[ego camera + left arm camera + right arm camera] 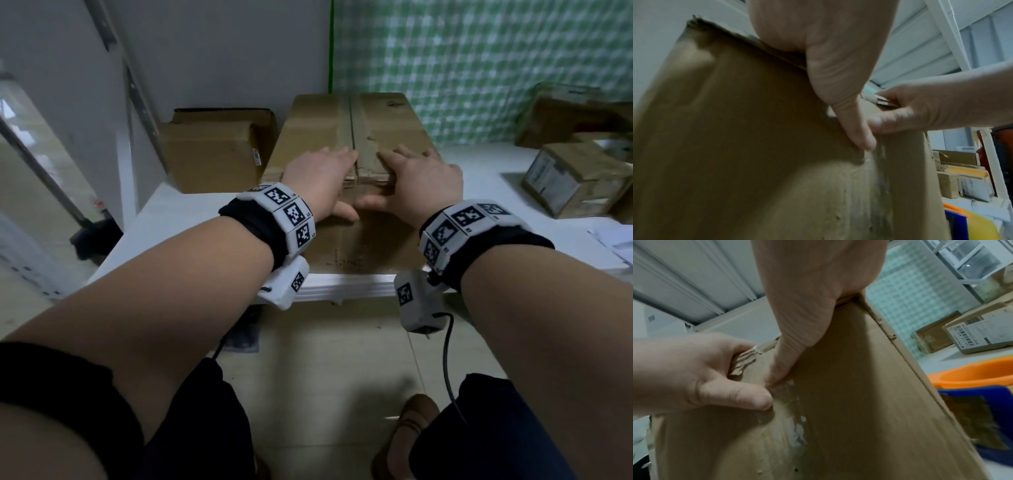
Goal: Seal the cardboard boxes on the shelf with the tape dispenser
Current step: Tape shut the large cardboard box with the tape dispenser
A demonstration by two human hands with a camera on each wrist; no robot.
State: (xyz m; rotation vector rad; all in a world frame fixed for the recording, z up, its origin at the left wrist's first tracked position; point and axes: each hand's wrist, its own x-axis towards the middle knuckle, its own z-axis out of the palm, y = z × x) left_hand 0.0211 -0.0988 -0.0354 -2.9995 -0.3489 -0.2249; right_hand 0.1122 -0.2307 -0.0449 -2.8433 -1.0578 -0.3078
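Observation:
A large brown cardboard box (318, 133) stands on the white shelf (493, 192), its flaps down and meeting at a centre seam (353, 130). My left hand (322, 178) lies left of the seam, fingers flat on top and thumb against the front face. My right hand (423, 180) mirrors it on the other side. In the wrist views the two thumbs (855, 126) (781, 363) press close together on the front face, where scraps of old clear tape (797, 426) remain. No tape dispenser is clearly visible.
An open smaller box (212, 150) sits left of the big one against the grey wall. More boxes (579, 181) and papers (613, 240) lie to the right. A blue and orange object (970, 410) sits close to the box's right side. The shelf's front edge (342, 286) is near my wrists.

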